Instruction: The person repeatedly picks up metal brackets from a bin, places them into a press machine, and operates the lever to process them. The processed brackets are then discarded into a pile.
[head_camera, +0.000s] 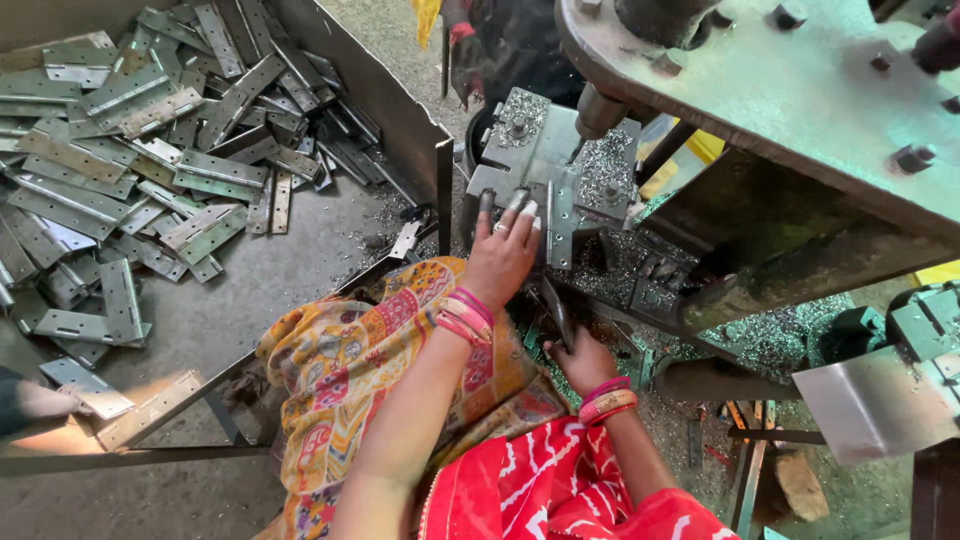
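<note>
Red and yellow cloth (420, 400) nearest, then our left hand (500, 255), fingers spread, pressing a metal hinge (558, 225) onto the drill block (530, 150), our right hand (585, 362) closed round a dark lever (556, 310): drilling step, needing steady hold.

Two hands are showing, the left hand (500, 255) and the right hand (583, 362), each wearing several bangles. One metal tray (260, 300) is holding dozens of hinge plates (120, 160), too many for counting. One hinge (557, 222) is lying under one drill bit (578, 148).
</note>
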